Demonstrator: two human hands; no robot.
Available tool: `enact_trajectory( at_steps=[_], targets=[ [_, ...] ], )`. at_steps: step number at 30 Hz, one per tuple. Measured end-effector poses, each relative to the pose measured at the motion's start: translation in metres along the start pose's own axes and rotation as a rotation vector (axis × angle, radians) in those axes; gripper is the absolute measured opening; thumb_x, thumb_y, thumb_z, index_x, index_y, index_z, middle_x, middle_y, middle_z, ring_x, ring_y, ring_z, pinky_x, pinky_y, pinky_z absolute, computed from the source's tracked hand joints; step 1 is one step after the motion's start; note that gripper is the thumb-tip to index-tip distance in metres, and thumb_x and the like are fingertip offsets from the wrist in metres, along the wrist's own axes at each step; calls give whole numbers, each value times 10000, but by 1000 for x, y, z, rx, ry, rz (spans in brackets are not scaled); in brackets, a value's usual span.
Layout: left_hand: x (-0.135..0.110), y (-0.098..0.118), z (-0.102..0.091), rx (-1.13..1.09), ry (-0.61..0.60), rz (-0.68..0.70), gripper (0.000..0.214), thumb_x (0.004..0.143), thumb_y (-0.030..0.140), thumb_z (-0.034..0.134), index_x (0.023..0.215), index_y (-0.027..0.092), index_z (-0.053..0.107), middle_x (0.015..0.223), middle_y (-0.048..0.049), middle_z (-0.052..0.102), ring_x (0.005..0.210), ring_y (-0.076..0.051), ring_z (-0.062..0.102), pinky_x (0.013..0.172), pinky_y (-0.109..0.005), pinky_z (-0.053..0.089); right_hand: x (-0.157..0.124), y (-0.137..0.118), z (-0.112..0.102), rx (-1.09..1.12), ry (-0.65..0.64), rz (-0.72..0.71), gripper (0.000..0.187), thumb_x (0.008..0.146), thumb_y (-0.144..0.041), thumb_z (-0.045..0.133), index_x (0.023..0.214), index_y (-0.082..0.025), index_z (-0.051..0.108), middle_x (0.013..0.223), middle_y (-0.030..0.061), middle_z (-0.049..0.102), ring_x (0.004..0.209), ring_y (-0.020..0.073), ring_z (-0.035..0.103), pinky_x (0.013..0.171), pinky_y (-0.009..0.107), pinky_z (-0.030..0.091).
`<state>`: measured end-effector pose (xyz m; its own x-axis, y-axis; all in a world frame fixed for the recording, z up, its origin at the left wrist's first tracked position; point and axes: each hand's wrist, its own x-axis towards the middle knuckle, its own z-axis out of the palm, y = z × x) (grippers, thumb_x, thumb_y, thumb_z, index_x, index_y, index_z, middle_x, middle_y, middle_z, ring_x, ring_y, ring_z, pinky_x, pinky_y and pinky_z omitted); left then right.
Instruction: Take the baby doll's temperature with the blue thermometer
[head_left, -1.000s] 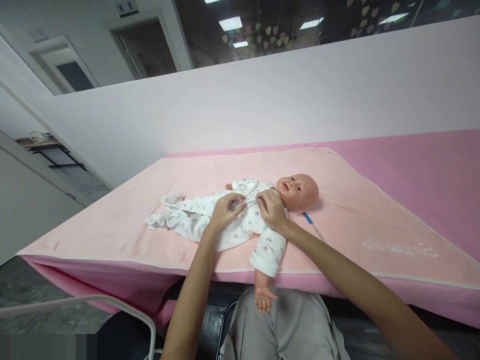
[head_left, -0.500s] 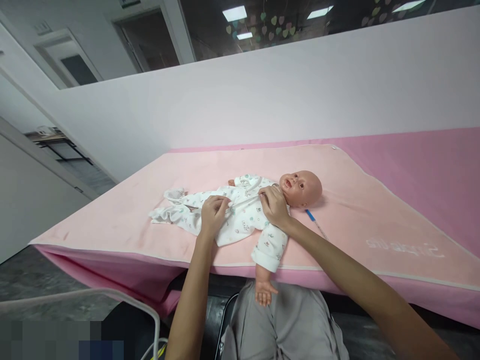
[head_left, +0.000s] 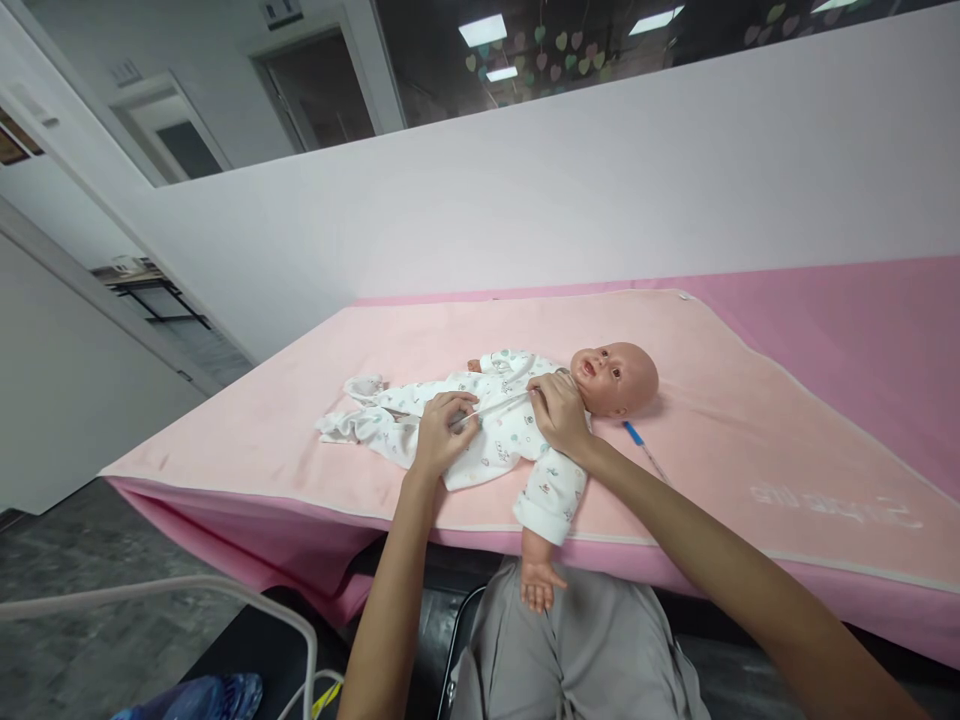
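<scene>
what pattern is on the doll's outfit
The outfit is white with small scattered prints; head view.

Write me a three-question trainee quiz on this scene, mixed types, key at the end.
1. Multiple choice: which of the person's hands is nearer the head of the doll? A) left; B) right; C) both equally near.
2. True or false: the blue-ended stick lies on the peach sheet, close to the doll's head.
3. Fill in: in this view, the doll's near hand shows against the person's ____ trousers.

Key:
1. B, the right hand.
2. True.
3. Grey.
</scene>
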<state>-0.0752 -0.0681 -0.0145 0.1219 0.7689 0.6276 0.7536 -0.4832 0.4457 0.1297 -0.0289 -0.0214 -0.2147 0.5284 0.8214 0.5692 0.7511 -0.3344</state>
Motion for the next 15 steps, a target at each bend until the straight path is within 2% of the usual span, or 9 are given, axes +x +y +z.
enact_trajectory(
  at_steps=[10,15],
  targets=[
    [0,1,3,6,19,8,93,668,115,519,669,208,519,879,-9,641,888,-181,560,852,-344,406,0,0,1,-20,-11,-32,148,851,-140,378,782,-189,498,735,30,570,710,168,474,716,306,343],
    [-2,2,1,44,7,-12,230,672,100,474,858,216,545,914,-13,625,902,-190,540,844,-348,401,0,0,1,-14,-8,-24,152,847,-134,376,778,-190,499,731,30,571,702,167,474,705,304,340]
  ],
)
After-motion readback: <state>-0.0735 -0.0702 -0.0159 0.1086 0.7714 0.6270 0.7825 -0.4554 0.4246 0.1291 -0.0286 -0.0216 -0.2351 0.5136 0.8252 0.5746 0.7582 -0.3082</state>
